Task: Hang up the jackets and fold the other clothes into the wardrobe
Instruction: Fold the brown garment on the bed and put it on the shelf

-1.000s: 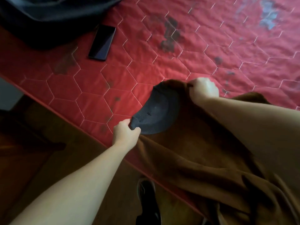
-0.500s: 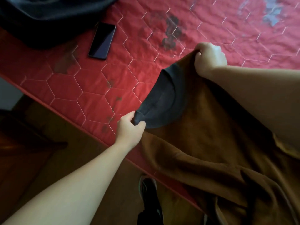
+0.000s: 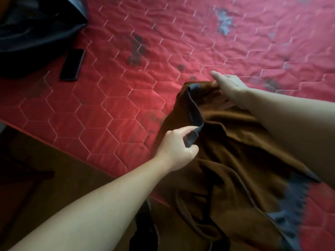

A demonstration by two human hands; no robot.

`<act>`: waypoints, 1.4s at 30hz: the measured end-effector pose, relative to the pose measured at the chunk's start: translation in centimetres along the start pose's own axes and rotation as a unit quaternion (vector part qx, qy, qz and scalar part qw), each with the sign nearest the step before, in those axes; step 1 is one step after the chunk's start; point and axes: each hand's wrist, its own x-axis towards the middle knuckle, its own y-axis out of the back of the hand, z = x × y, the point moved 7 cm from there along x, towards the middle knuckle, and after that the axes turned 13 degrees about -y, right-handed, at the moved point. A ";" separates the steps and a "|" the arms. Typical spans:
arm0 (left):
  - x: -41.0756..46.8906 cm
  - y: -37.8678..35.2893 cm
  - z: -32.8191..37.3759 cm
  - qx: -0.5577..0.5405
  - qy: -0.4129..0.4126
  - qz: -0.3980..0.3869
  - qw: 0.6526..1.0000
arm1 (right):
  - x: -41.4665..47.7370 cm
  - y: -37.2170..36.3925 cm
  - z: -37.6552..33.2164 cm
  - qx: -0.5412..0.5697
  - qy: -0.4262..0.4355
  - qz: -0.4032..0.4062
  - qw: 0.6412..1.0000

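Note:
A brown garment [image 3: 233, 160] with a dark grey ribbed collar [image 3: 194, 115] lies bunched on the red quilted bed [image 3: 126, 98], near its front edge. My left hand [image 3: 178, 147] pinches the lower end of the collar between thumb and fingers. My right hand [image 3: 227, 86] lies on the garment's far edge, forefinger stretched out flat over the quilt, thumb tucked under the cloth. A grey ribbed hem [image 3: 290, 212] shows at the lower right. A dark jacket [image 3: 36, 28] is heaped at the bed's far left corner.
A black phone [image 3: 72, 64] lies on the quilt beside the dark jacket. Wooden floor [image 3: 59, 178] runs along the bed's front edge, with dark furniture at the far left. My dark shoe [image 3: 145, 230] shows below.
The collar, stretched wide between both hands before, has folded in on itself. My right hand came down onto the bed and its fist loosened. The garment now lies crumpled on the quilt.

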 end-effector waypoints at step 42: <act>-5.2 -35.8 11.4 0.297 -0.058 -0.036 0.952 | -0.2 16.2 29.5 -0.527 0.376 0.113 0.754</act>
